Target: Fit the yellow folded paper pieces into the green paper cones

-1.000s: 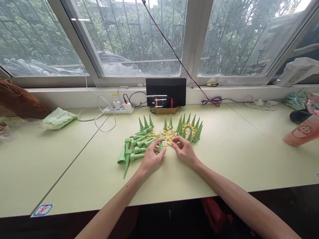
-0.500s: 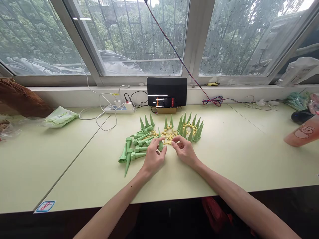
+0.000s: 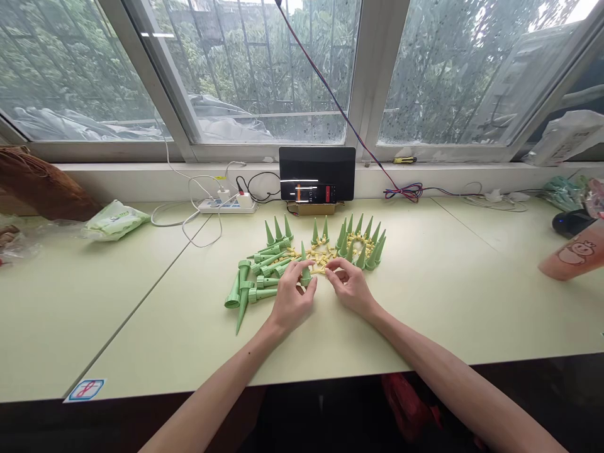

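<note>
My left hand (image 3: 293,292) curves its thumb and fingers around a green watering spike (image 3: 305,269), which stands with its point up; the fingers partly hide its base. Just to the right, my right hand (image 3: 350,286) is closed in a pinch at the end of a small yellow piece (image 3: 319,272). Loose yellow pieces (image 3: 323,257) lie scattered behind both hands. Left of my left hand, several green spikes (image 3: 243,286) lie in a pile. More upright green spikes (image 3: 372,251) stand at the right in a curve around yellow pieces.
A black tablet (image 3: 317,165) with a phone (image 3: 314,194) before it stands at the window sill. A power strip (image 3: 226,206) with white cables and a green packet (image 3: 117,220) are on the left. A pink cup (image 3: 573,253) leans in at the far right.
</note>
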{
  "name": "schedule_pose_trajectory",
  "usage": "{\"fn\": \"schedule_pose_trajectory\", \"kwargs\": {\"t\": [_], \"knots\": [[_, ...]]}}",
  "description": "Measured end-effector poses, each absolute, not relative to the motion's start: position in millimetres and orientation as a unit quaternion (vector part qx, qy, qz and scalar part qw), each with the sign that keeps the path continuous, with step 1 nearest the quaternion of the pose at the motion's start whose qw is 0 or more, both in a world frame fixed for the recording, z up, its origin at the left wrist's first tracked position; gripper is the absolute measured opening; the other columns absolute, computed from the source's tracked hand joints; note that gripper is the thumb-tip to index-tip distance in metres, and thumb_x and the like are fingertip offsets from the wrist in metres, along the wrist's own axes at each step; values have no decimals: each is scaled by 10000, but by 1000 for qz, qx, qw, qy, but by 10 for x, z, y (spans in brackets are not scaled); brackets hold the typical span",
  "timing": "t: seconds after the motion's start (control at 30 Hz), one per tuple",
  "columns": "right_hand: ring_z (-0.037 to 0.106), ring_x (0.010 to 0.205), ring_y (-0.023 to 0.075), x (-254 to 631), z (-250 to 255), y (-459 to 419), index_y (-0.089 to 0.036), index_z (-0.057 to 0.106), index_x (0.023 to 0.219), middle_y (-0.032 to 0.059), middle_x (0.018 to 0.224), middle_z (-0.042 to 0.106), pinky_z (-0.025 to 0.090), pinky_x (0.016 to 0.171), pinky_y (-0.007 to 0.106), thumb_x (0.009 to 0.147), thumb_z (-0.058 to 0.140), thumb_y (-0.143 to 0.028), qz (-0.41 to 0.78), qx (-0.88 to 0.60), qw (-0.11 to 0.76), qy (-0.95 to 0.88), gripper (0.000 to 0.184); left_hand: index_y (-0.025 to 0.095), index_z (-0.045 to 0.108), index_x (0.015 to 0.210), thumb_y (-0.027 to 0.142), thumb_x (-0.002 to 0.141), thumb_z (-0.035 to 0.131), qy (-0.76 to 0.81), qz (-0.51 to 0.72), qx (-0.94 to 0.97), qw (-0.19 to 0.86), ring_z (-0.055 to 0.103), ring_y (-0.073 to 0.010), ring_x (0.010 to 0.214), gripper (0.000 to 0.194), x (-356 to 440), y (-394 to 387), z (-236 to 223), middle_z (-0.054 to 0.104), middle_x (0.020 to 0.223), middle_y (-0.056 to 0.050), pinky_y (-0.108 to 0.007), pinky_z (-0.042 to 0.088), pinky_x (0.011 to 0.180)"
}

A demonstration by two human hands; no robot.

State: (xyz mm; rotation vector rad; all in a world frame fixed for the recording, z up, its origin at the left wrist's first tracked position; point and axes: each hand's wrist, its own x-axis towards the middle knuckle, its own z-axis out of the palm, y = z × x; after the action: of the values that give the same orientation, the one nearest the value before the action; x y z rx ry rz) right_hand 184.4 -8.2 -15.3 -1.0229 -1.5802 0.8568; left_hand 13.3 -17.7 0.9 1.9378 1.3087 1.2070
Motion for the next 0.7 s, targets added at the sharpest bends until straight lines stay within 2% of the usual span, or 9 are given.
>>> {"fn": "schedule_pose_trajectory", "kwargs": {"t": [0.27,0.47,0.7], "knots": [[502,524,110,1834,-174,-64,-199,606,971,43,883,633,403,486,273,924,562,-459,366,-404,504,-670,268,227,631,1166,253,895,568,470,440,721,256,537,-121,699,279,148,-189,13,598,1057,-65,-206,468,510],[474,476,99,1830,-149,-70,-200,608,959,25,827,625,411,436,268,888,613,-484,395,-410,494,-657,293,229,621,1176,248,902,562,463,440,726,255,563,-142,777,281,153,-196,18,615,1083,-67,-216,502,560],[478,459,89,1829,-166,-64,-200,612,927,13,832,607,418,423,263,881,635,-459,412,-409,496,-646,264,230,620,1192,250,910,562,454,438,730,261,551,-133,755,289,156,-203,14,603,1047,-60,-204,503,541]]}}
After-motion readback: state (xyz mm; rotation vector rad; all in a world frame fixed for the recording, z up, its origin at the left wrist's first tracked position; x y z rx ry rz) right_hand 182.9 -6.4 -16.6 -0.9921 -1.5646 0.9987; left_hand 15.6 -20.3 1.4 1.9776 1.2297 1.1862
